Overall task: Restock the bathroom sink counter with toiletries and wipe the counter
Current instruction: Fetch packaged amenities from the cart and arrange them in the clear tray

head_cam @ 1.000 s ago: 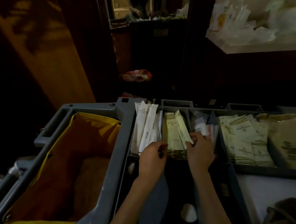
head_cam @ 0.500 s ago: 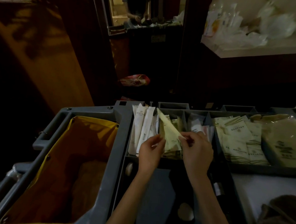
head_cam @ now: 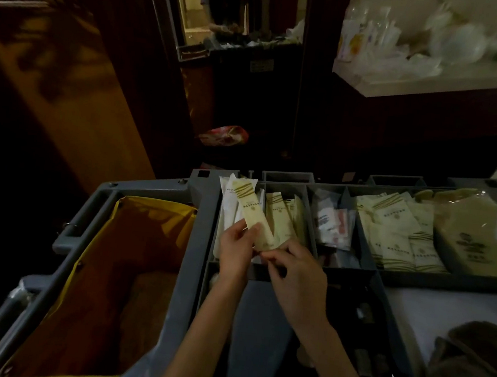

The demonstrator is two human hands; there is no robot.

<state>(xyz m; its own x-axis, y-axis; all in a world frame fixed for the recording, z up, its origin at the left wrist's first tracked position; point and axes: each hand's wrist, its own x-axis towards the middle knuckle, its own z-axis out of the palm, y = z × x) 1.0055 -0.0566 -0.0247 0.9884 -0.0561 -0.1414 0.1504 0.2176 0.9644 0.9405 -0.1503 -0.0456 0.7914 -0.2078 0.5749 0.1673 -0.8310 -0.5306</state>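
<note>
A grey housekeeping cart tray [head_cam: 204, 214] has compartments of wrapped toiletries. My left hand [head_cam: 236, 248] pinches a long pale-yellow packet [head_cam: 251, 210] upright above the left compartments, over the white packets [head_cam: 228, 204]. My right hand [head_cam: 294, 267] sits just right of it at the packet's lower end, fingers curled; what it grips is hidden. More pale-yellow packets [head_cam: 281, 216] stand in the compartment behind.
Small clear sachets [head_cam: 329, 224] and flat cream packets [head_cam: 398, 235] fill compartments to the right, next to a large beige bag [head_cam: 475, 239]. A yellow-lined bin [head_cam: 128, 268] lies left. Brown towels [head_cam: 473, 371] lie lower right. A shelf [head_cam: 436, 82] of plastic bags hangs above.
The right hand drew a pale-yellow packet out of its compartment and passed it left; the left hand now pinches it upright. The right hand has dropped back toward me.
</note>
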